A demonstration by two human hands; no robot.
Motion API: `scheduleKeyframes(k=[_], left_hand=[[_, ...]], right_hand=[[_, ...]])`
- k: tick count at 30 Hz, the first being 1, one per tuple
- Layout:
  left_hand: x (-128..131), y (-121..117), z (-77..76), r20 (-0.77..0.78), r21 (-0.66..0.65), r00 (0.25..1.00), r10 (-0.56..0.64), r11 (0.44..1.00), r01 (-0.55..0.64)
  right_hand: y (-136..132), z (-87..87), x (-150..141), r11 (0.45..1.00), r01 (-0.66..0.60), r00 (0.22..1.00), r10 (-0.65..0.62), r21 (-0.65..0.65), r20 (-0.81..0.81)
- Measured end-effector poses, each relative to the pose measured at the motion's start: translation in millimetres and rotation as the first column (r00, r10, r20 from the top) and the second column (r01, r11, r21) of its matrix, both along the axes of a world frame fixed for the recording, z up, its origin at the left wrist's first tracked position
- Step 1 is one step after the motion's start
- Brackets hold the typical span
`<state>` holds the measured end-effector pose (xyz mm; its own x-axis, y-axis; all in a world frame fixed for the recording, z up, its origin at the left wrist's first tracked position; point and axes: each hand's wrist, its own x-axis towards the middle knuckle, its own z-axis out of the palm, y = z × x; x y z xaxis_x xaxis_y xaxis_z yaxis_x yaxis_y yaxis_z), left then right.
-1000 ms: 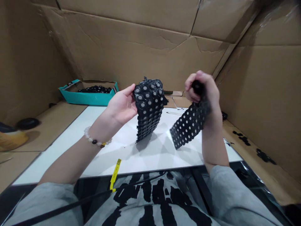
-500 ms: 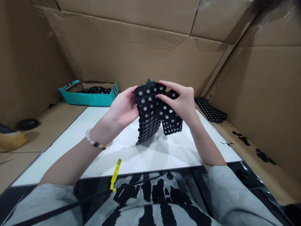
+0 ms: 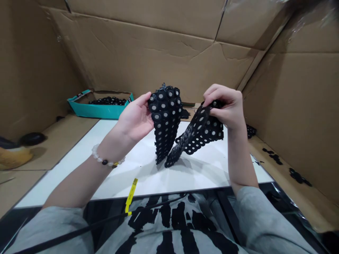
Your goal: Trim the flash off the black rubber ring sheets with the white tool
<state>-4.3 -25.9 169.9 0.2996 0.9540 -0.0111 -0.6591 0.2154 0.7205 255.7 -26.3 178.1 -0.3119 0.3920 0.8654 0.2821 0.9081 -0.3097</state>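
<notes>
- Separation of thin layers seemed to be the step in hand: one piece of dotted black sheet [image 3: 192,132] hung clear of the stack's top, though whether it was a single folded sheet or two could not be told.
- The left hand [image 3: 136,118] gripped the upper left edge of the black stack [image 3: 165,114], which was held above the tabletop [image 3: 113,176], to the right of the teal box [image 3: 100,112].
- The right hand [image 3: 225,106], farther right of that box, pinched the sheet's upper part between thumb and fingers.
- By my judgement, the next move called for a steady left grip and care that the layers did not catch.
- Half a second earlier, the right fingers were at the stack's upper edge; now they had pulled away, farther right of the box.
</notes>
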Motion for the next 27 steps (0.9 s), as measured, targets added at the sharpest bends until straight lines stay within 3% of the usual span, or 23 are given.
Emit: scheduleKeyframes(k=[4,7,10,20,27], left_hand=[[2.1,-8.1,2.2,-0.012,0.005,1.0,-0.012,1.0,0.012],[4.9,-13.9,1.7,-0.015,0.013,1.0,-0.015,1.0,0.015],[8.9,-20.1,0.6,-0.031,0.01,0.999,-0.027,1.0,0.028],[12.4,-29.6,-0.8,-0.049,-0.041,0.998,-0.043,0.998,0.041],[10.0,-24.8,-1.7,-0.023,-0.058,0.998,-0.052,0.997,0.051]], right_hand=[[-7.0,2.8,6.4,0.999,-0.017,0.997,0.02,0.04,-0.08],[-10.8,1.5,7.7,0.998,-0.03,0.995,0.025,-0.052,-0.092],[-9.5,-1.8,1.8,0.99,0.048,0.998,-0.054,-0.13,-0.042],[9.5,-11.5,-26.5,0.989,0.15,0.987,-0.149,-0.002,0.062],[9.7,-16.1,-25.2,0.985,0.168,0.986,-0.167,0.043,-0.022]])
